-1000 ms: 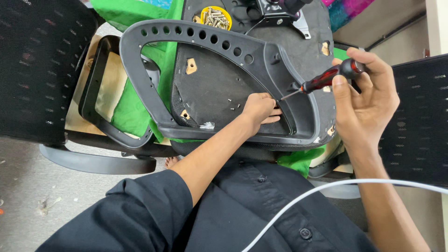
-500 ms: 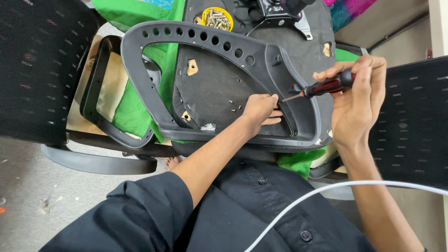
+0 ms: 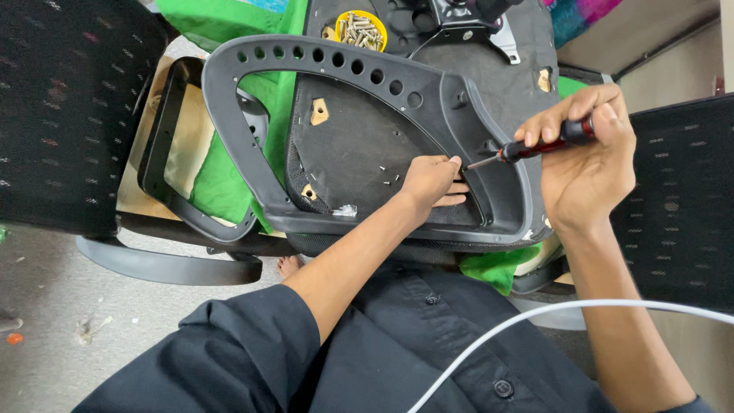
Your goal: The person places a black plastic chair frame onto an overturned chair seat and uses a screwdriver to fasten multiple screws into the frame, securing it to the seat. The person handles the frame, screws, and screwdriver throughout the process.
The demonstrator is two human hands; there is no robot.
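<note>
My right hand [image 3: 585,164] grips a red-and-black screwdriver [image 3: 535,145] whose tip points left at the inner edge of a black plastic chair frame [image 3: 306,65]. My left hand [image 3: 430,182] rests on the frame and the dark seat underside [image 3: 359,145], fingertips pinched right by the screwdriver tip. What the fingers pinch is too small to make out. The frame lies over the upturned seat, which sits on a green cloth [image 3: 222,183].
A yellow bowl [image 3: 361,29] of screws stands on the seat base at the top. Black mesh chair backs [image 3: 69,115] flank the work at left and right [image 3: 680,206]. A black armrest loop [image 3: 164,145] lies at left. A white cable [image 3: 550,317] crosses my lap.
My right hand has dropped the screwdriver slightly and brought its tip nearer to my left fingertips. The left hand has stayed on the frame.
</note>
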